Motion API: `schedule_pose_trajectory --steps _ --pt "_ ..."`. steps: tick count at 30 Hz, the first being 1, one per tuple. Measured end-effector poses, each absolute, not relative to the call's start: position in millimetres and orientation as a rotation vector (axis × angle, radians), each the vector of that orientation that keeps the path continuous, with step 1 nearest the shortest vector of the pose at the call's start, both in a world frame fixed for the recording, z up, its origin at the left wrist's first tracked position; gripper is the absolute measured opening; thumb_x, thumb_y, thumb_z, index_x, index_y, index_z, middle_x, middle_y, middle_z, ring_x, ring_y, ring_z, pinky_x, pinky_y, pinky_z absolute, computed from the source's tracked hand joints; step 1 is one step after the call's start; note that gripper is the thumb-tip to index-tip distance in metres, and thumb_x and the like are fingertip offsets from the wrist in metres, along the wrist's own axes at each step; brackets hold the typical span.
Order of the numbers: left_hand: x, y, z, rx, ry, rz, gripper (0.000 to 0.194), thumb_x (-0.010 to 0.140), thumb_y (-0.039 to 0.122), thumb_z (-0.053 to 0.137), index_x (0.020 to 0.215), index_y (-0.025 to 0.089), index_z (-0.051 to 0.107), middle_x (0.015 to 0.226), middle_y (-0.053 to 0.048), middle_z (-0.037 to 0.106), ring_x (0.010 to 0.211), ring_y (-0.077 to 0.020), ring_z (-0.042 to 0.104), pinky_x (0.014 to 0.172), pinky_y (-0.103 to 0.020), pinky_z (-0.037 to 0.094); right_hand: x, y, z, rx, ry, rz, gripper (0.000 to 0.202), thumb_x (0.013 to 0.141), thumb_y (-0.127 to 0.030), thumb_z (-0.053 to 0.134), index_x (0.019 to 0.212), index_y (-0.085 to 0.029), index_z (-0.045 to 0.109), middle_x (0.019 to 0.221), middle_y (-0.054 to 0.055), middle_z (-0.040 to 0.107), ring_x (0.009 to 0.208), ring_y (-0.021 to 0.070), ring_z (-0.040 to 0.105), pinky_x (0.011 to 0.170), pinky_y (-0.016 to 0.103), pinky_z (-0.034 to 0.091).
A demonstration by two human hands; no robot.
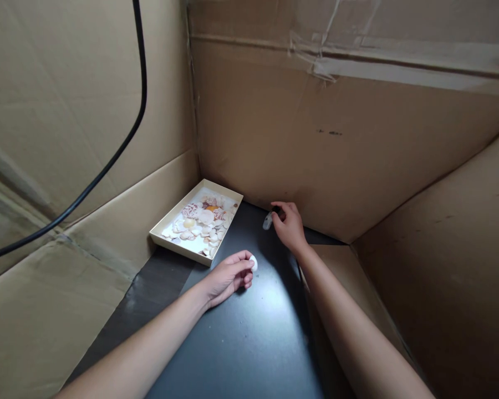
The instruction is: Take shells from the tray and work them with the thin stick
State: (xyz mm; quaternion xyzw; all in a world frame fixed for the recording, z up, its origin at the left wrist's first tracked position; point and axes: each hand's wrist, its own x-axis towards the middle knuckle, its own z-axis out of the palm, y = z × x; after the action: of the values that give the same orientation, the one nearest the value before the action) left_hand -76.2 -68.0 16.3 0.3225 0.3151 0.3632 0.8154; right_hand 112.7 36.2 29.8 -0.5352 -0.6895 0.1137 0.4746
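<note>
My left hand [228, 277] rests on the black tabletop [249, 332] and pinches a small white shell [254, 262] between thumb and fingertips. My right hand [290, 226] reaches toward the back cardboard wall. Its fingers close on a small object with a black part and a clear or whitish tip [268, 220]; I cannot tell what it is. A shallow cream tray [166, 239] lies to the left of both hands, filled with several white, pink and orange shells [203, 219].
Cardboard walls [341, 144] enclose the work surface at the back, left and right. A cardboard flap [357, 299] lies under my right forearm. A black cable [108, 160] hangs across the left wall.
</note>
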Motion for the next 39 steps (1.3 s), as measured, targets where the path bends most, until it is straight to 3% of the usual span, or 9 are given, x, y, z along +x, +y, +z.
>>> schedule_pose_trajectory --steps 11,17,22,29,39 --pt "-76 -67 10 0.649 0.639 0.813 0.018 0.079 0.023 0.062 0.083 0.017 0.045 0.067 0.004 0.045 0.053 -0.0068 0.045 0.054 -0.023 0.037 120 20 59 -1.198 -1.448 0.078 0.026 0.083 -0.027 0.052 0.106 -0.018 0.060 0.098 0.006 0.051 0.062 0.0106 0.047 0.065 0.028 0.045" --pt "-71 -58 14 0.623 0.615 0.838 0.017 0.078 0.023 0.061 0.080 0.016 0.045 0.072 0.002 0.050 0.054 -0.0068 0.046 0.052 -0.022 0.036 113 4 27 -1.203 -1.216 0.170 0.026 0.085 -0.032 0.051 0.105 -0.016 0.055 0.098 0.007 0.053 0.077 0.0147 0.050 0.067 0.027 0.043" --pt "-57 -35 23 0.725 0.659 0.886 0.018 0.074 0.023 0.063 0.080 0.017 0.047 0.069 0.003 0.050 0.053 -0.0077 0.048 0.049 -0.022 0.036 103 -14 2 -1.278 -1.297 0.267 0.025 0.084 -0.034 0.052 0.102 -0.017 0.055 0.090 0.004 0.052 0.061 0.0103 0.044 0.059 0.025 0.040" --pt "-31 -4 14 0.645 0.700 1.056 0.013 0.071 0.018 0.059 0.077 0.017 0.047 0.065 0.004 0.049 0.048 -0.0083 0.047 0.046 -0.022 0.034 106 -20 -1 -1.256 -1.160 0.251 0.025 0.088 -0.037 0.047 0.100 -0.016 0.053 0.094 0.006 0.056 0.080 0.0150 0.052 0.072 0.027 0.042" --pt "-29 7 6 0.468 0.505 0.962 0.010 0.070 0.010 0.059 0.077 0.015 0.054 0.067 0.002 0.054 0.051 -0.0083 0.048 0.051 -0.022 0.038 91 -13 -6 -1.213 -1.135 0.335 0.019 0.087 -0.034 0.047 0.095 -0.018 0.052 0.084 0.002 0.056 0.075 0.0142 0.052 0.071 0.026 0.041"
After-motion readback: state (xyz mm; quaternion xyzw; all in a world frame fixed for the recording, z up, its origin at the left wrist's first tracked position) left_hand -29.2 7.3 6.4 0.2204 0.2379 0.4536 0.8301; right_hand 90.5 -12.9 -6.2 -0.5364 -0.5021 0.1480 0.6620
